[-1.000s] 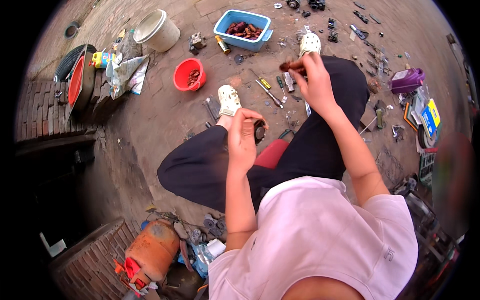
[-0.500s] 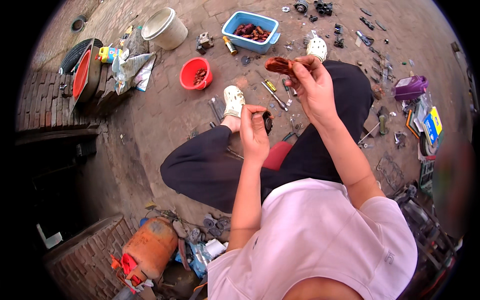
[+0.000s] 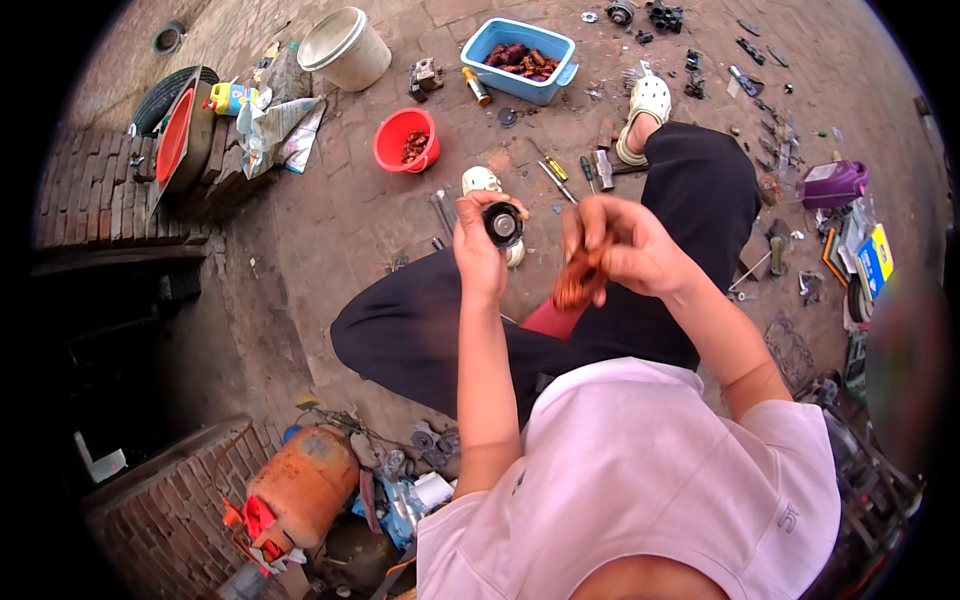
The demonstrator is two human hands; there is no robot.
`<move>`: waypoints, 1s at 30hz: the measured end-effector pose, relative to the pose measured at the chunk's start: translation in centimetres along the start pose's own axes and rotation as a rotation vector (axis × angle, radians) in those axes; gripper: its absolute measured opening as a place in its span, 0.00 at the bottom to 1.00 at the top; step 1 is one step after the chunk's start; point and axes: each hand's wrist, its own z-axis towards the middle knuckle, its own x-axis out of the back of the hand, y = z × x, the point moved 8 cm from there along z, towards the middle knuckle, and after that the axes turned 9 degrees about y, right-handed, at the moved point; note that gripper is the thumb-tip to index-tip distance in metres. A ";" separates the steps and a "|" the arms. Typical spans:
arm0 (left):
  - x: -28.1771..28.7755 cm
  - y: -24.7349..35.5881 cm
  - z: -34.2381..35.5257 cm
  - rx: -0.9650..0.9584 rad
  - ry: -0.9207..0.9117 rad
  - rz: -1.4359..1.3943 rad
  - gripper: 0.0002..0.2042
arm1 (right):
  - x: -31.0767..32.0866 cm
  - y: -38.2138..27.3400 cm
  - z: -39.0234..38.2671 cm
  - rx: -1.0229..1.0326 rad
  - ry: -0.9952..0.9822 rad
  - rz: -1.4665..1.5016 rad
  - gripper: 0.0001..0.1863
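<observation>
Copper coil (image 3: 575,283), pinched between the right hand's (image 3: 635,245) closed fingers, has come nearer since half a second ago.
Just left of it, the left hand (image 3: 478,250) curls firmly round one black round part (image 3: 502,225), its metal-centred face now turned up, partly hiding one of two pale clogs (image 3: 650,98). Farther off: one red bucket (image 3: 392,135), one blue basin (image 3: 515,88), one white bucket (image 3: 365,65).

A whitish bucket (image 3: 352,58) is standing at upper left, near a yellow jug (image 3: 230,99). A purple container (image 3: 835,186) is resting at right. A rusty orange tank (image 3: 308,478) is occupying the lower left.
</observation>
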 end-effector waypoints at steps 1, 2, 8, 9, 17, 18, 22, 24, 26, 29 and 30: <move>-0.7 -0.4 -0.2 -0.025 -0.025 0.065 0.26 | 0.7 -0.7 1.0 0.071 0.095 0.108 0.12; -1.5 -0.8 -0.6 -0.002 -0.093 0.049 0.27 | 3.0 -1.5 1.8 0.141 0.329 0.215 0.11; -3.0 2.5 -2.6 -0.223 -0.151 0.343 0.26 | 4.9 -4.7 2.8 0.492 0.703 -1.293 0.07; -2.5 3.2 -2.3 -0.239 -0.128 0.451 0.25 | 4.3 -3.1 3.1 0.349 0.528 -1.528 0.08; -2.9 1.3 -2.5 -0.194 -0.293 0.367 0.26 | 0.8 0.1 0.7 -0.156 -0.072 -0.469 0.10; -3.0 0.8 -2.6 -0.179 -0.299 0.327 0.27 | 0.9 0.1 1.0 -0.165 -0.045 -0.353 0.11; -2.5 0.2 -2.6 -0.193 -0.244 0.284 0.28 | 3.4 2.1 1.3 -0.098 0.367 0.083 0.18; -2.3 -0.2 -2.0 -0.162 -0.180 0.336 0.27 | 2.1 2.9 0.8 -0.068 0.201 -0.015 0.13; -2.5 -0.3 -1.7 -0.175 -0.150 0.422 0.26 | 1.4 3.5 0.1 -0.095 0.103 -0.036 0.09; -3.0 -1.3 -1.2 -0.069 -0.088 0.270 0.22 | 1.5 3.9 -1.0 -0.176 0.027 -0.268 0.10; -3.3 -1.4 -1.0 -0.081 -0.080 0.286 0.22 | 1.9 3.6 -1.2 -0.175 0.043 -0.318 0.10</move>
